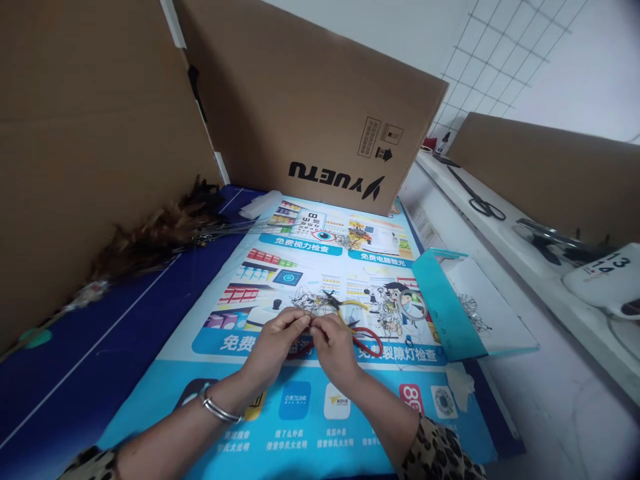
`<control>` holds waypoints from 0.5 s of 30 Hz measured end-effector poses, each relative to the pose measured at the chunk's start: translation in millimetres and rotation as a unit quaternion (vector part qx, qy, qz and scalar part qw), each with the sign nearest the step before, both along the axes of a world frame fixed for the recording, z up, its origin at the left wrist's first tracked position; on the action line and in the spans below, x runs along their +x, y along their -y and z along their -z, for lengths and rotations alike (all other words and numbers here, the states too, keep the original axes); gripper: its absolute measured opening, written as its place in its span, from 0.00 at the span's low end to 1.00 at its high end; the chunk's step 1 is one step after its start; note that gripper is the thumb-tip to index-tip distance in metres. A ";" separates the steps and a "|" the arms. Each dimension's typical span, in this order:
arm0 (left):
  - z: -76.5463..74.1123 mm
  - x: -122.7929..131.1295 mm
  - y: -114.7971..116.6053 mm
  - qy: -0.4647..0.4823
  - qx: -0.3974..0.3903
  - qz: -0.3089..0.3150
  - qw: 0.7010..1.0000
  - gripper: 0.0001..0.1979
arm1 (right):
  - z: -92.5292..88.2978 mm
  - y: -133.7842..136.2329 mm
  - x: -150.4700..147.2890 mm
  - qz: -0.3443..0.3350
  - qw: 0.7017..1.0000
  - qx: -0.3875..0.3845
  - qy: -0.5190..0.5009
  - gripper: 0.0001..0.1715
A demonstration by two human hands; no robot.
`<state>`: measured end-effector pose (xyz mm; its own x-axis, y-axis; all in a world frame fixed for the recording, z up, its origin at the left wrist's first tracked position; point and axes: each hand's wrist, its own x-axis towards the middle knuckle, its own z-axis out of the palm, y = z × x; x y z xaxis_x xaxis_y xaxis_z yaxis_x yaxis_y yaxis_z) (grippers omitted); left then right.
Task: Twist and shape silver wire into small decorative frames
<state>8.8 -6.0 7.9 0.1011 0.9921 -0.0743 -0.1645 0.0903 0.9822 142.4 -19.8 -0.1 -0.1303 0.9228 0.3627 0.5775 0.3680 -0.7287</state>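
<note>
My left hand and my right hand meet over the middle of the printed sheet, fingertips pinched close together. Whatever lies between them is too small to make out. Just beyond the fingers is a tangle of thin dark wire, with yellow-handled pliers beside it. Red-handled scissors lie partly under my hands. To the right, another tangle of wire bits sits next to a roll of clear tape.
A turquoise open box holding wire scraps stands at the right. Brown feathers on sticks lie at the left. Cardboard panels rise behind. On the right ledge are black scissors and a white mug.
</note>
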 end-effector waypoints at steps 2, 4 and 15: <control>-1.1 -0.3 -0.3 -0.004 -0.006 -0.001 1.000 0.10 | 0.4 -0.8 1.1 -0.005 1.000 0.003 -0.003 0.08; -2.3 -0.6 -0.5 -0.008 -0.017 -0.002 1.000 0.12 | 0.4 -1.2 1.4 -0.011 1.000 0.005 -0.011 0.07; -4.4 -0.5 1.4 -0.008 -0.037 -0.007 0.999 0.16 | 1.8 -1.6 1.5 -0.005 1.000 0.007 0.014 0.05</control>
<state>8.3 -7.4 12.3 0.0859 0.9852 -0.1486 -0.1505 0.1602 0.9755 143.9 -18.2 -1.9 -0.1500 0.9163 0.3713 0.5930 0.3839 -0.7078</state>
